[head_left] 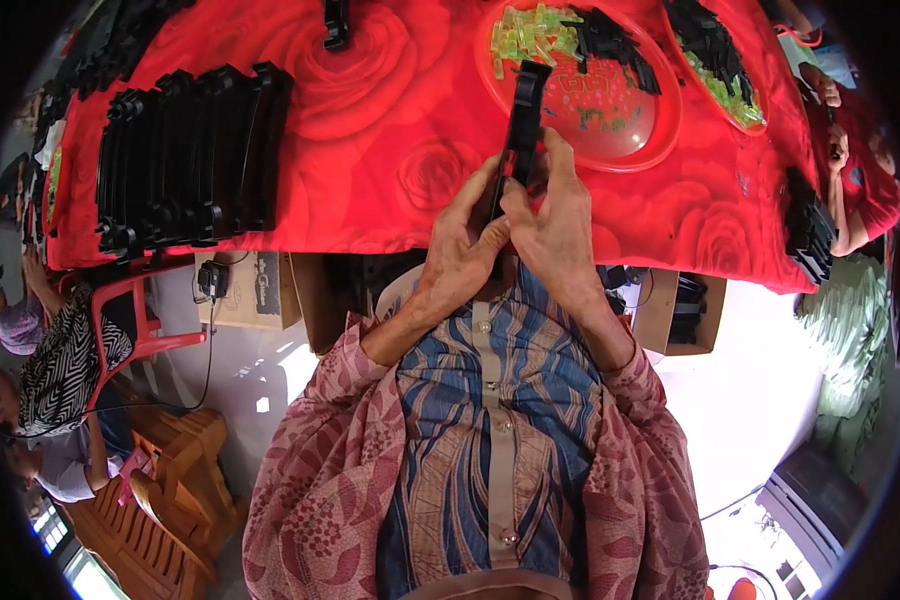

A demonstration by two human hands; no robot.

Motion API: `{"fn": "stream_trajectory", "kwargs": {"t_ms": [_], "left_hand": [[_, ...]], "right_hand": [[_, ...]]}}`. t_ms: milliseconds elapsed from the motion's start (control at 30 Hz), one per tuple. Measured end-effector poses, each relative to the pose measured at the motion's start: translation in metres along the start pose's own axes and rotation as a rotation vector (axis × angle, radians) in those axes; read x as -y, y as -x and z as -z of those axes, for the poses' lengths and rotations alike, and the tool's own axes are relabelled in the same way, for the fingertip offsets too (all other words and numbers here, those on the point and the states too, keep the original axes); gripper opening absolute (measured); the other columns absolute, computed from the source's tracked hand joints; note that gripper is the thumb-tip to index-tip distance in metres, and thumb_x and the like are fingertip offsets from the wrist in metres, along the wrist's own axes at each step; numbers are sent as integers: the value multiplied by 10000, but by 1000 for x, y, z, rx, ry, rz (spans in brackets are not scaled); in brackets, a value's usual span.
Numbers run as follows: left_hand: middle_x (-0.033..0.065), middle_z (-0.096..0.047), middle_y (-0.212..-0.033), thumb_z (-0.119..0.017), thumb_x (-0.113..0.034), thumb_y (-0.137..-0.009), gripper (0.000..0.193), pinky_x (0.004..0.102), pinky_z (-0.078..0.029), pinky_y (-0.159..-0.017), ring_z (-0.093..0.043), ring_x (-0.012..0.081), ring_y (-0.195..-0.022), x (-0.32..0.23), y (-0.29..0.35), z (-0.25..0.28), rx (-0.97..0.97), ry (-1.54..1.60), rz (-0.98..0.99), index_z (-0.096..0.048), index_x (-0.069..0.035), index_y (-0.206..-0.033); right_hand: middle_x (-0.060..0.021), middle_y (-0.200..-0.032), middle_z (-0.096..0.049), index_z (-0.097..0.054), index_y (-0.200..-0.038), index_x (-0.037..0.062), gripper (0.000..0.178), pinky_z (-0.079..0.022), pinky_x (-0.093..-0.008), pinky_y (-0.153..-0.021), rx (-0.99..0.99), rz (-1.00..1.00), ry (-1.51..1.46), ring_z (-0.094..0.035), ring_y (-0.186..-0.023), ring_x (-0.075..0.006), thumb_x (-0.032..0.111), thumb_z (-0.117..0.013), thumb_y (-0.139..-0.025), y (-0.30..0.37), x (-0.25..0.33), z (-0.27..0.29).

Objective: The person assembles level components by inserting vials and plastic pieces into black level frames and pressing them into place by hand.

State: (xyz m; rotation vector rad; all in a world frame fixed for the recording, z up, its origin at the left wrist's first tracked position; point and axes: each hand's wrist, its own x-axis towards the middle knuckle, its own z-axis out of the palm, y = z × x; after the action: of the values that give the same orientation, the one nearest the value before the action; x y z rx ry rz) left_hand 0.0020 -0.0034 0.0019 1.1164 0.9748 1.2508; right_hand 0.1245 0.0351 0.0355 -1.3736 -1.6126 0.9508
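A long black plastic strip (pixel 522 120) stands upright over the near edge of the red rose-patterned table (pixel 390 130). My left hand (pixel 465 240) grips its lower part from the left. My right hand (pixel 550 215) closes on it from the right, fingers pressed against its side. Just behind the strip lies a red plate (pixel 660 130) holding small light-green pieces (pixel 535 35) and small black pieces (pixel 610 45).
A row of stacked black strips (pixel 185 155) lies on the table's left. A second red plate (pixel 720 60) with black and green pieces sits far right, beside another person's hands (pixel 835 140). More black parts (pixel 808 225) lie at the right edge. Cardboard boxes (pixel 685 315) sit under the table; people sit at left.
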Motion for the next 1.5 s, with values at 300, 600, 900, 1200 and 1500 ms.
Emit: {"fn": "stream_trajectory", "kwargs": {"t_ms": [300, 600, 900, 1200, 1500], "left_hand": [[116, -553, -1316, -640, -48, -910, 595, 306, -456, -991, -564, 189, -1138, -18, -4, 24, 44, 208, 134, -393, -3, -1449], [161, -606, -1227, -642, -285, -947, 534, 302, -464, -837, -604, 179, -1020, -3, -12, 45, 25, 565, 73, -473, 26, -1347], [128, -661, -1084, -695, -125, -892, 362, 303, -515, -786, -628, 181, -960, -2, -6, 52, -17, 397, 34, -546, -11, -1202], [169, -645, -1148, -614, -208, -957, 372, 341, -507, -898, -634, 220, -1038, 0, -5, 53, -8, 495, 9, -525, 10, -1245], [199, -632, -1165, -619, -240, -949, 429, 401, -450, -1026, -611, 264, -1114, 0, -5, 58, 10, 504, -33, -511, 35, -1260]], "right_hand": [[-169, -974, -620, -545, -1244, -48, 428, -499, -344, -737, 44, 134, -141, -627, -830, -239, -100, -550, -819, -1, 6, 24], [-132, -831, -671, -572, -1121, -34, 272, -507, -297, -634, 278, -52, -156, -643, -698, -160, -66, -587, -851, 10, 22, 17], [-185, -748, -599, -490, -978, -24, 199, -489, -381, -619, 338, 16, -115, -633, -675, -267, -18, -628, -835, 7, 5, 5], [-167, -815, -671, -583, -1067, -29, 229, -532, -334, -675, 416, -35, -152, -677, -751, -203, -2, -630, -845, 2, 11, 25], [-202, -823, -658, -590, -1056, -30, 245, -528, -355, -678, 381, 39, -20, -692, -763, -284, 7, -630, -816, 7, 8, 23]]}}
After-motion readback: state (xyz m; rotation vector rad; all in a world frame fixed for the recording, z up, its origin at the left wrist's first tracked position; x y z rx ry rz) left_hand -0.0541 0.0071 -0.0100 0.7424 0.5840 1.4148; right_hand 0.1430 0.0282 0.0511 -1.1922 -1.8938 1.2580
